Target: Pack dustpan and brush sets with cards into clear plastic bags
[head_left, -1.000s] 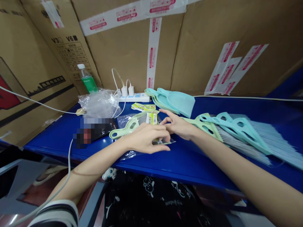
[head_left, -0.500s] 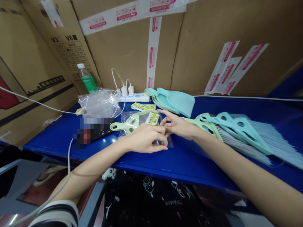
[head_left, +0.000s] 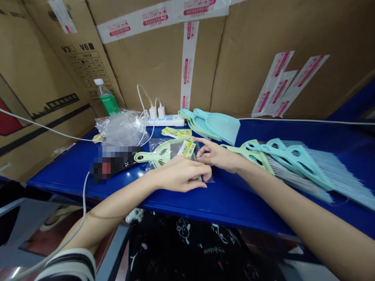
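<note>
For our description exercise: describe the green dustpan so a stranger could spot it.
On the blue table, before the power strip, the green dustpan lies beside the left hand. Unlike the bare blue dustpans behind, it sits in a clear bag with a yellow label.

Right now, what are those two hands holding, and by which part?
The clear bag holding a green dustpan, lying on the blue table: the left hand grips its near end, the right hand pinches its right edge.

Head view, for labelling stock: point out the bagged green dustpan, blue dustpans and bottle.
bagged green dustpan [head_left: 150,156], head view, handle
blue dustpans [head_left: 219,127], head view, top pan
bottle [head_left: 108,103], head view, green label
</note>
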`<state>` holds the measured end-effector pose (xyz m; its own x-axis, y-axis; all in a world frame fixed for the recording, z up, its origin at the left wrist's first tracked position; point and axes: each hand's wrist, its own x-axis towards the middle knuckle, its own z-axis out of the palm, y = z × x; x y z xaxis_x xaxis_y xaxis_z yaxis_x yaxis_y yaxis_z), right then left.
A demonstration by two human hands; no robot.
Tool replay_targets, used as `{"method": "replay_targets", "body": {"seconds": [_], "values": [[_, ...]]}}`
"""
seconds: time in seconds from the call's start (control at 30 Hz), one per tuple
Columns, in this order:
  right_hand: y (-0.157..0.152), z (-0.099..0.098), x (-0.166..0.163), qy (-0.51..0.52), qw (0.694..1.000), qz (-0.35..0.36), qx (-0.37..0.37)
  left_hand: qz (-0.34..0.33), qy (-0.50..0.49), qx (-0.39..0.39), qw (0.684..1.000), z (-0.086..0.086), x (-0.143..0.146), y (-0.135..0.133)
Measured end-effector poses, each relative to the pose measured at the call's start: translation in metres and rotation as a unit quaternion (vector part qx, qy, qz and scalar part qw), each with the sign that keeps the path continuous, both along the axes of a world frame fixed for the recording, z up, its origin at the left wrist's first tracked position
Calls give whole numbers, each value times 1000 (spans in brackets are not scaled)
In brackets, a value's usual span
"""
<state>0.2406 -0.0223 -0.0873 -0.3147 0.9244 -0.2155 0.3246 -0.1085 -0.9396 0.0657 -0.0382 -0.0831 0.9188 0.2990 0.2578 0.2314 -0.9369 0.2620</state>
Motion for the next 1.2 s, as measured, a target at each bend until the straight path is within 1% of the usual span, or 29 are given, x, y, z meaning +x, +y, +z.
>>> {"method": "replay_targets", "body": {"seconds": [0.1, 0.17, 0.23, 0.37, 0.47, 0.6, 0.73, 0.93, 1.03, 1.2], "values": [[0, 1, 0, -4, 1000, 3, 8, 3, -5, -28, 1000, 0, 0, -1], [0, 1, 0, -5, 1000, 3, 5, 4, 1, -26, 1000, -1, 0, -1], [0, 1, 1, -3, 1000, 4, 1, 2, 9, -6, 1000, -2, 1, -1], [1, -2, 2, 3, 1000, 25, 6, 9, 26, 60, 998, -4, 2, 1], [2, -3, 2, -4, 999, 32, 11, 7, 32, 83, 996, -5, 3, 1], [2, -1, 0, -10, 1000, 14, -1, -9, 40, 69, 997, -1, 2, -1], [2, -1, 0, 2, 1000, 14, -7, -4, 81, 52, 995, 5, -1, -4], [0, 2, -1, -10, 1000, 7, -18, -19, 101, 76, 992, 7, -3, -3], [-1, 5, -2, -23, 999, 4, -29, -8, 104, 92, 990, 4, 0, -5], [-2, 6, -1, -24, 999, 14, -36, 28, 79, 97, 992, -1, 5, -6]]}}
